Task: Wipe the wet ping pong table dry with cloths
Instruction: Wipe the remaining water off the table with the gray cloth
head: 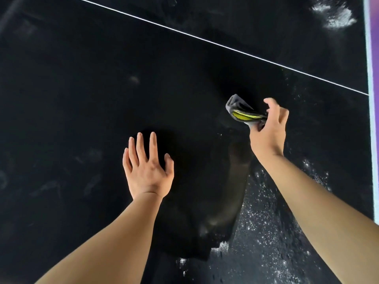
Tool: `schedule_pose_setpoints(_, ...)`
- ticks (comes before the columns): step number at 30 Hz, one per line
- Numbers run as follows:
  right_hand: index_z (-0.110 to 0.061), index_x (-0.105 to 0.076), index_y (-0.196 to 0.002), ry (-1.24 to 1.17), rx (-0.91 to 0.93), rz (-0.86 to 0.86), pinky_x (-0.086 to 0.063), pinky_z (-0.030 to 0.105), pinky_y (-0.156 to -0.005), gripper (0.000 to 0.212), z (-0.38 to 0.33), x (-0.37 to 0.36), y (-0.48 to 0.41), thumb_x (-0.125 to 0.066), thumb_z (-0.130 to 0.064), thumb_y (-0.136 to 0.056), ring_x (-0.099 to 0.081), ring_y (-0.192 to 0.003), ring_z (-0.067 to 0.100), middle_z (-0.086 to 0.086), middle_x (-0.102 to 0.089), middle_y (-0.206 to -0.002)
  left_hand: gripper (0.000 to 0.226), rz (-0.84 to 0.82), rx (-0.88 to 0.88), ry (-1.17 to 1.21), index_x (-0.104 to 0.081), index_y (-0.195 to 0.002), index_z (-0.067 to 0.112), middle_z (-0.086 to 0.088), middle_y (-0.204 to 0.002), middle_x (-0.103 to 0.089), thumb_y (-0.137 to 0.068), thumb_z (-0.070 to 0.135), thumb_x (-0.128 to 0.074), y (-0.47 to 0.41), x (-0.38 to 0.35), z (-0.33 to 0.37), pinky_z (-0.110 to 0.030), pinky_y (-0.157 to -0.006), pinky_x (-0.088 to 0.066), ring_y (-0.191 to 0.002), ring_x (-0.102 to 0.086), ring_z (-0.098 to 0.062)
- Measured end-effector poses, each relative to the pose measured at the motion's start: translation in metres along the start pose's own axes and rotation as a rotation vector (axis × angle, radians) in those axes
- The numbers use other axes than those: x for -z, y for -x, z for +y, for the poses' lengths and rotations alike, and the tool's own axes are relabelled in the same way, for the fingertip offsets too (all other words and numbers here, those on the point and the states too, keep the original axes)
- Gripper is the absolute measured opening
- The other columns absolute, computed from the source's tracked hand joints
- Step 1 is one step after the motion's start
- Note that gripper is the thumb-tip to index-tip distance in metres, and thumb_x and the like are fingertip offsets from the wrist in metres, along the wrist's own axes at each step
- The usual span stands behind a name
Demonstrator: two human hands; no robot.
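- Head view looks down on the black ping pong table (86, 103), a white centre line (205, 41) slanting across it and a pale edge band (370, 58) on the right.
- Right hand (269, 130) holds a bunched grey-and-yellow cloth (243, 111) pinched in curled fingers, lifted just above the table — not yet pressed down, by my reading.
- Left hand (146, 171) has its fingers spread and straight, holding nothing; whether it touches the surface I cannot tell.
- Water droplets (264, 218) speckle the near right area under the right forearm; another wet smear (336, 15) lies far right.
- To wipe well, I'd open the cloth flatter and draw it through the droplets in overlapping strokes — toward the edge.
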State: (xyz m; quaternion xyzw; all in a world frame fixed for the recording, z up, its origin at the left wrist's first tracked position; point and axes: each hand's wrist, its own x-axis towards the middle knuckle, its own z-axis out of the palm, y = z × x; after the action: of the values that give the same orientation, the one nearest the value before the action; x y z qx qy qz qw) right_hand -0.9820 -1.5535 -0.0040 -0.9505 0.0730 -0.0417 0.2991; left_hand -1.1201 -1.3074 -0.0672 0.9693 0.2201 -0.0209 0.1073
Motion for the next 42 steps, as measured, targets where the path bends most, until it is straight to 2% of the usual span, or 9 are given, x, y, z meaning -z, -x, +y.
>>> schedule_pose_setpoints(3,-0.032,-0.038,-0.137,0.466,0.014,-0.163,-0.047,0.043,-0.086,0.069,-0.004,0.004,-0.017,-0.06,0.005,-0.083,-0.056,-0.09,0.031,0.007,-0.045,-0.126,0.068,0.004,-0.001,0.005,-0.023,-0.159,0.023,-0.013,-0.165,-0.022,-0.097,0.051,-0.029,0.0,0.001,0.0,-0.046,-0.125,-0.009,-0.154,-0.012,-0.031)
schedule_pose_setpoints(7,-0.022,-0.051,-0.12,0.787,0.28,-0.205,-0.039,0.044,-0.097,0.049,-0.016,-0.002,-0.032,-0.063,0.002,-0.079,-0.051,-0.114,0.031,0.006,-0.06,-0.115,0.068,0.014,-0.001,0.005,-0.023,-0.159,0.022,-0.014,-0.164,-0.023,-0.097,0.05,-0.03,0.0,-0.001,0.001,-0.047,-0.125,-0.01,-0.154,-0.012,-0.031)
schedule_pose_setpoints(11,-0.022,-0.038,-0.147,0.632,0.245,-0.494,-0.047,0.044,-0.097,0.07,-0.015,-0.015,-0.028,-0.068,-0.019,-0.083,-0.048,-0.124,0.03,0.005,-0.047,-0.138,0.068,0.016,-0.003,-0.001,-0.023,-0.159,0.022,-0.013,-0.165,-0.022,-0.097,0.051,-0.029,0.0,-0.002,0.0,-0.047,-0.125,-0.01,-0.154,-0.012,-0.031)
schedule_pose_setpoints(15,-0.02,-0.038,-0.151,0.556,0.25,-0.43,-0.042,0.046,-0.102,0.071,-0.005,-0.02,-0.03,-0.064,-0.04,-0.088,-0.042,-0.13,0.03,0.004,-0.044,-0.143,0.068,0.011,-0.003,-0.006,-0.021,-0.16,0.023,-0.013,-0.165,-0.021,-0.098,0.051,-0.029,-0.001,-0.003,0.0,-0.047,-0.125,-0.01,-0.154,-0.011,-0.031)
schedule_pose_setpoints(21,-0.017,-0.052,-0.144,0.073,-0.041,-0.271,-0.029,0.037,-0.118,0.049,-0.003,-0.035,-0.009,-0.049,-0.035,-0.099,-0.036,-0.143,0.023,0.0,-0.045,-0.153,0.067,0.006,-0.011,-0.001,-0.02,-0.16,0.022,-0.014,-0.165,-0.019,-0.1,0.049,-0.033,-0.002,-0.004,-0.002,-0.047,-0.125,-0.01,-0.154,-0.01,-0.032)
schedule_pose_setpoints(27,-0.01,-0.051,-0.144,-0.288,-0.153,-0.477,-0.03,0.028,-0.118,0.061,-0.021,-0.027,0.083,-0.062,-0.032,-0.087,-0.043,-0.14,0.017,0.005,-0.051,-0.149,0.068,-0.051,-0.012,-0.034,-0.01,-0.161,0.024,-0.012,-0.168,-0.01,-0.101,0.052,-0.023,-0.001,-0.002,0.0,-0.047,-0.126,-0.006,-0.155,-0.002,-0.031)
schedule_pose_setpoints(30,-0.011,-0.055,-0.141,-0.319,-0.102,-0.552,-0.029,0.039,-0.12,0.066,-0.02,-0.031,0.145,-0.057,-0.041,-0.082,-0.043,-0.14,0.019,0.004,-0.051,-0.148,0.068,-0.072,-0.008,-0.041,-0.009,-0.161,0.024,-0.012,-0.168,-0.009,-0.1,0.052,-0.021,0.0,0.0,-0.001,-0.047,-0.126,-0.006,-0.155,0.0,-0.03)
schedule_pose_setpoints(35,-0.022,-0.058,-0.139,-0.279,-0.053,-0.578,-0.012,0.009,-0.114,0.065,-0.02,-0.032,0.241,-0.044,-0.051,-0.082,-0.032,-0.136,-0.004,-0.017,-0.042,-0.145,0.069,-0.082,-0.02,0.009,-0.012,-0.16,0.022,-0.013,-0.168,-0.01,-0.099,0.051,-0.025,0.001,0.006,0.002,-0.048,-0.125,-0.005,-0.155,0.0,-0.031)
schedule_pose_setpoints(42,-0.028,-0.058,-0.139,-0.297,-0.092,-0.551,-0.014,0.017,-0.118,0.056,-0.023,-0.039,0.347,-0.049,-0.043,-0.086,-0.031,-0.143,-0.006,-0.016,-0.043,-0.149,0.069,-0.112,-0.034,0.014,-0.007,-0.162,0.024,-0.012,-0.169,-0.004,-0.1,0.051,-0.02,0.003,0.007,-0.001,-0.047,-0.126,-0.002,-0.156,0.002,-0.031)
